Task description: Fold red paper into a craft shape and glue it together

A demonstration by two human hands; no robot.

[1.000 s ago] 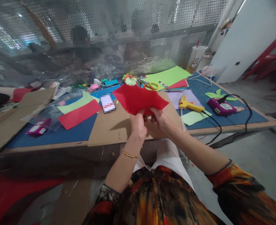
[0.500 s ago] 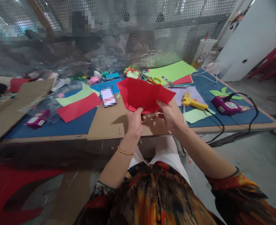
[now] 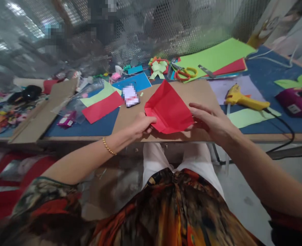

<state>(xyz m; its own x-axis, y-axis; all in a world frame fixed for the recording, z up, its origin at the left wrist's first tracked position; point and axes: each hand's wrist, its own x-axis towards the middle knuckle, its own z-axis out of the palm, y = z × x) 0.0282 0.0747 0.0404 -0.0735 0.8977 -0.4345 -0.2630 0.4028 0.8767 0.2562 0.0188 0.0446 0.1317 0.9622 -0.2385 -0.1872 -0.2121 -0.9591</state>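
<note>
A folded piece of red paper, with creased flaps along its lower edges, is tilted above a sheet of brown cardboard. My left hand pinches its lower left edge, thumb on top. My right hand is beside the paper's right corner, fingers stretched out and apart; whether the lower fingers touch the paper is hidden. Just left of the cardboard's middle lies a phone, its screen blurred out.
On the right lie a yellow glue gun with a black cord and a purple box. Scissors and green sheets are at the back. Left are a red strip, a plastic bag and a cardboard strip.
The red paper has turned so that one corner points up. My right hand has let go of its right side and opened; my left hand still grips it. The view has shifted.
</note>
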